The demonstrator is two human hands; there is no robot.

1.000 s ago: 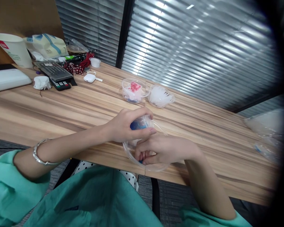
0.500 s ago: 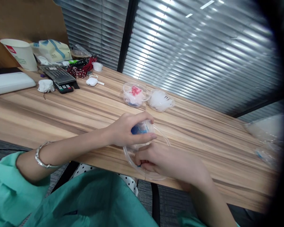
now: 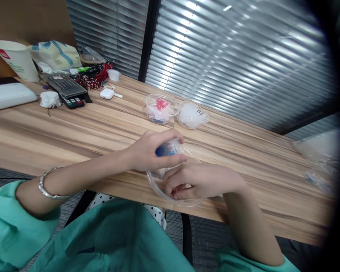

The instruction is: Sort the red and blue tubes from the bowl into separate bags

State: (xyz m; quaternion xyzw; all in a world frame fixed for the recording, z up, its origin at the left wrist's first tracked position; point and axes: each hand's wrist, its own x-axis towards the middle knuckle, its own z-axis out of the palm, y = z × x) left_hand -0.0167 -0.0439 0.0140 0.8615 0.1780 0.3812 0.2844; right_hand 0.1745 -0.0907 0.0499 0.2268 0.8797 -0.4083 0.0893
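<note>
Near the table's front edge lies a coil of clear tubing point(image 3: 155, 187). My left hand point(image 3: 153, 151) is wrapped round a clear plastic bag with blue contents point(image 3: 167, 149), thumb on the near side and fingers on the far side. My right hand point(image 3: 187, 181) is just right of and nearer than the left, over the coil, with its thumb and fingertips pinched together. What lies between those fingertips is too small and hidden to name. The bag's lower part is partly covered by both hands.
Behind the hands stand a clear round container point(image 3: 160, 109) with red and pink contents and a clear container of white pieces point(image 3: 192, 115). Back left are a paper cup point(image 3: 18, 62), a white earbud case point(image 3: 107, 93) and red wires point(image 3: 102, 75). Plastic bags point(image 3: 320, 151) lie at right.
The view has shifted slightly. My right hand has turned a little, and its pinched fingers sit a little further right over the tubing. The left hand keeps its hold.
</note>
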